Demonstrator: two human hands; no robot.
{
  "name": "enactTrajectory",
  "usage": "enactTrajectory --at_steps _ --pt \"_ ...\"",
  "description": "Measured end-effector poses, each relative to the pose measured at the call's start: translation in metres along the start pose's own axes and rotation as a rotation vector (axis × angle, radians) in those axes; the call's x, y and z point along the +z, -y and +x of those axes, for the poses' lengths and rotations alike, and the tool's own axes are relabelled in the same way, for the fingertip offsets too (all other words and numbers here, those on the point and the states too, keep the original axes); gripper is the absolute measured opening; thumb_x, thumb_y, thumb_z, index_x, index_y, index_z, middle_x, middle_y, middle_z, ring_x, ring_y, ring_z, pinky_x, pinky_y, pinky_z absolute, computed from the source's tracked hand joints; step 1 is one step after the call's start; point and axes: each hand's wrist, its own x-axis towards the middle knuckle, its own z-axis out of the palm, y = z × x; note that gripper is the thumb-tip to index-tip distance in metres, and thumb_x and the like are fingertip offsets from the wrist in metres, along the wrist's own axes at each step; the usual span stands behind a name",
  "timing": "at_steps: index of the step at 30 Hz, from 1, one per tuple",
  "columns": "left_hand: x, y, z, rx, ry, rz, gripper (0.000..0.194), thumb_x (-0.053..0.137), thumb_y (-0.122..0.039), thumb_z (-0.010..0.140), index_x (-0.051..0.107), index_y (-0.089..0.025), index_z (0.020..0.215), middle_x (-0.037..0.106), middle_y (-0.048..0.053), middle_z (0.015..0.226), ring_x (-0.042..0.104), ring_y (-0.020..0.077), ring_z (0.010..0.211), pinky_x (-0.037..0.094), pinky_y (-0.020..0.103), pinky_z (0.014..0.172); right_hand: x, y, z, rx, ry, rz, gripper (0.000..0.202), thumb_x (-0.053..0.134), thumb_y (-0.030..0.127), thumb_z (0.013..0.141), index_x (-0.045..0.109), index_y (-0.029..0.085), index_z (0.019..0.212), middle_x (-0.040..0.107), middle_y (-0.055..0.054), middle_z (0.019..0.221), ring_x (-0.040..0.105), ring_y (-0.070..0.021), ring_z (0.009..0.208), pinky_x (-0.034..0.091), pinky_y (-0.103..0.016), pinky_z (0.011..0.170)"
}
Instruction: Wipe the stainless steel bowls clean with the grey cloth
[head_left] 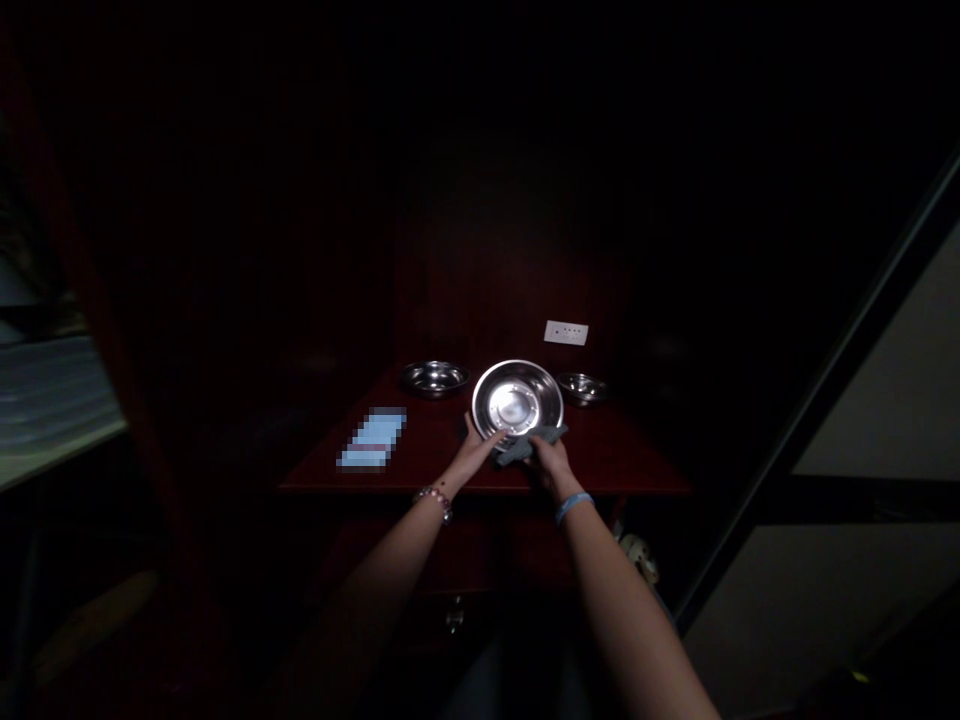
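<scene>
Both forearms are reaching forward from the bottom of the view, a beaded bracelet circling the left wrist and a blue wristband the right. Below the front edge of the dark red tabletop, a shiny knob is catching the light.

The left hand is gripping the lower left side of a stainless-steel bowl, its thumb lying along the inside. The right hand is holding a grey cloth against the lower right rim, its fingers partly hidden. To the left, a pixelated pale-blue patch is showing on the tabletop, its details obscured.

The held bowl is standing out over the middle of the tabletop; whether its underside is touching the wood cannot be told. It is tilting, its round mouth facing the wearer and its central axis pointing back and upward. Its inside is gleaming, with a bright ringed base, small glints around it, darker upper walls and a pale rim.

Farther back, a wide, shallow metal bowl is resting upright on the left, and a smaller metal bowl on the right. Beyond them, a white socket panel is showing on the dark red back wall.
</scene>
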Motion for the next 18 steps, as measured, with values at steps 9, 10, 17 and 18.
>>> enactTrajectory --at_steps 9,10,17,18 --pt "0.002 0.004 0.003 0.018 0.147 0.014 0.055 0.082 -0.035 0.068 0.068 -0.017 0.118 0.071 0.017 0.128 0.06 0.0326 0.13 0.034 0.051 0.121 0.0 -0.006 0.006 -0.01 -0.006 -0.01 0.031 0.067 0.01 0.07 0.061 0.02 0.099 0.072 -0.001 0.081 0.068 -0.0148 0.064 0.057 -0.024 0.056" --pt "0.001 0.005 0.003 0.025 0.152 0.015 0.055 0.081 -0.034 0.069 0.068 -0.017 0.119 0.07 0.017 0.129 0.06 0.0325 0.13 0.033 0.051 0.121 -0.002 -0.006 0.008 -0.011 -0.002 -0.016 0.032 0.067 0.01 0.07 0.061 0.02 0.1 0.072 -0.001 0.081 0.069 -0.0151 0.064 0.058 -0.025 0.057" --pt "0.001 0.005 0.003 0.028 0.026 -0.018 0.078 0.081 -0.018 0.062 0.056 -0.017 0.136 0.061 0.016 0.143 0.053 0.0308 0.138 0.033 0.047 0.122 -0.02 -0.008 0.034 -0.11 0.029 -0.109 0.029 0.068 0.013 0.065 0.064 0.019 0.093 0.074 -0.002 0.082 0.071 -0.0193 0.073 0.06 -0.032 0.07" --pt "0.001 0.005 0.003 0.023 -0.005 -0.03 0.074 0.08 -0.016 0.062 0.058 -0.017 0.133 0.065 0.014 0.139 0.057 0.0299 0.134 0.036 0.046 0.12 -0.023 -0.008 0.038 -0.137 0.029 -0.13 0.029 0.069 0.014 0.064 0.065 0.019 0.092 0.075 -0.002 0.083 0.071 -0.02 0.076 0.06 -0.033 0.073"
